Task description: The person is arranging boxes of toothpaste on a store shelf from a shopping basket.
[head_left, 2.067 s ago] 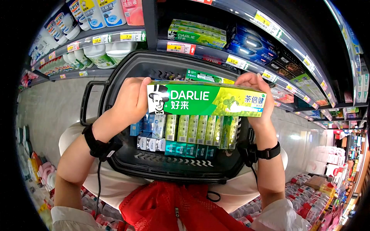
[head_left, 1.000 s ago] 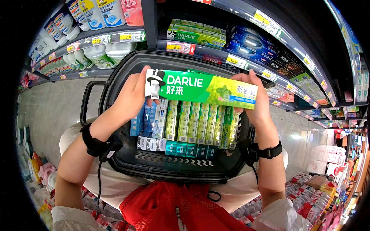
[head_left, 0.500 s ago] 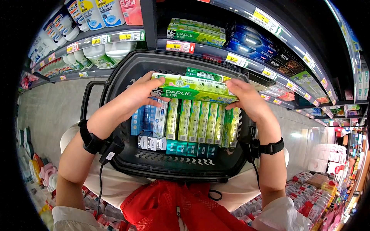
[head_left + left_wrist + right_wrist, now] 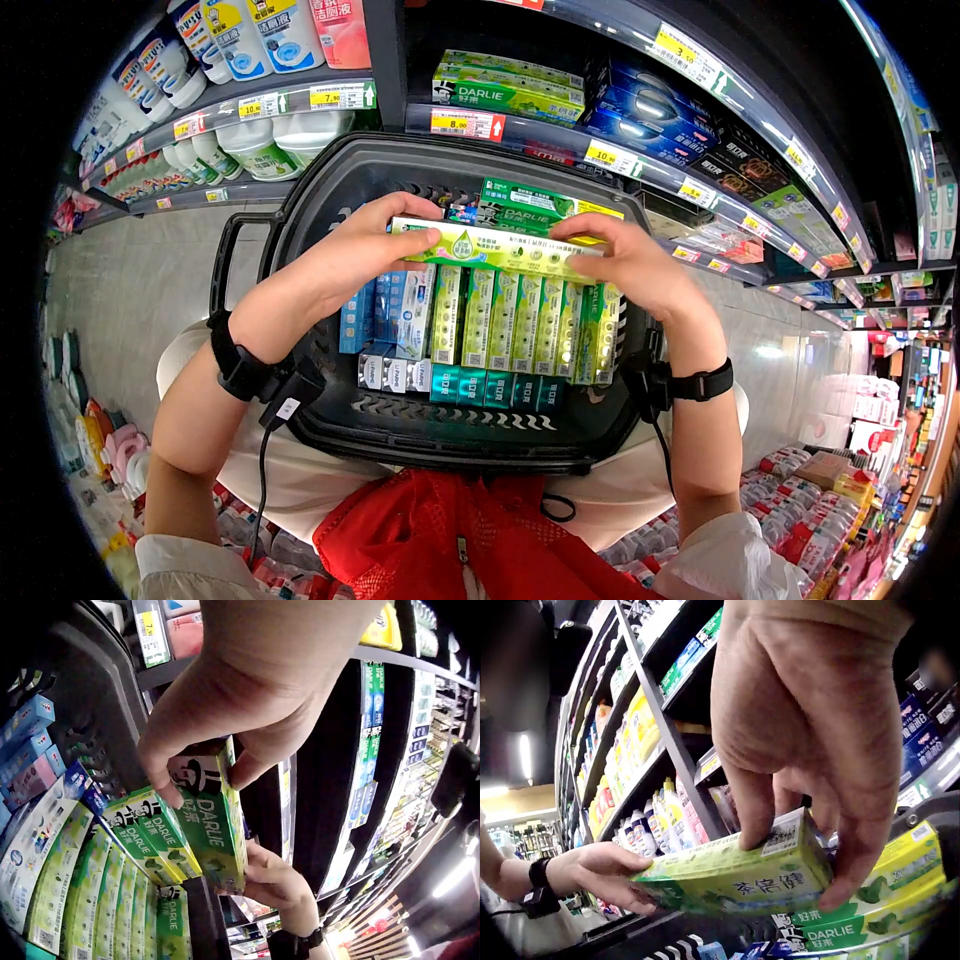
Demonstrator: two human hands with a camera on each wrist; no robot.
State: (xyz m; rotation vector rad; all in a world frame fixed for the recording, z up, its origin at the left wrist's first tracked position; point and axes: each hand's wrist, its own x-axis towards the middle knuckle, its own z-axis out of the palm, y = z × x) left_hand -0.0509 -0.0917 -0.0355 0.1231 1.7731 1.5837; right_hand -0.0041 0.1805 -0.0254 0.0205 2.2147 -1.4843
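Observation:
A green and yellow Darlie toothpaste box [image 4: 510, 252] lies lengthwise between my two hands, over the black shopping basket [image 4: 450, 455]. My left hand [image 4: 375, 240] pinches its left end, thumb on the near side. At the other end my right hand [image 4: 640, 262] grips it, with fingers and thumb on opposite sides in the right wrist view. Below stands a row of similar toothpaste boxes [image 4: 510, 325], their upper ends hidden by the held box. Behind it are more Darlie boxes [image 4: 525, 200], two of them side by side in the left wrist view.
Blue boxes [image 4: 390, 310], small white boxes [image 4: 392, 372] and teal boxes [image 4: 490, 388] fill the basket's left and near parts. Beyond the basket runs a shelf edge [image 4: 560, 140] with Darlie and blue boxes on it. Cleaner bottles [image 4: 235, 45] stand on the left shelf.
The held box has been lowered toward the basket and turned, so its narrow printed side now faces up instead of the large Darlie front. Both hands have moved with it.

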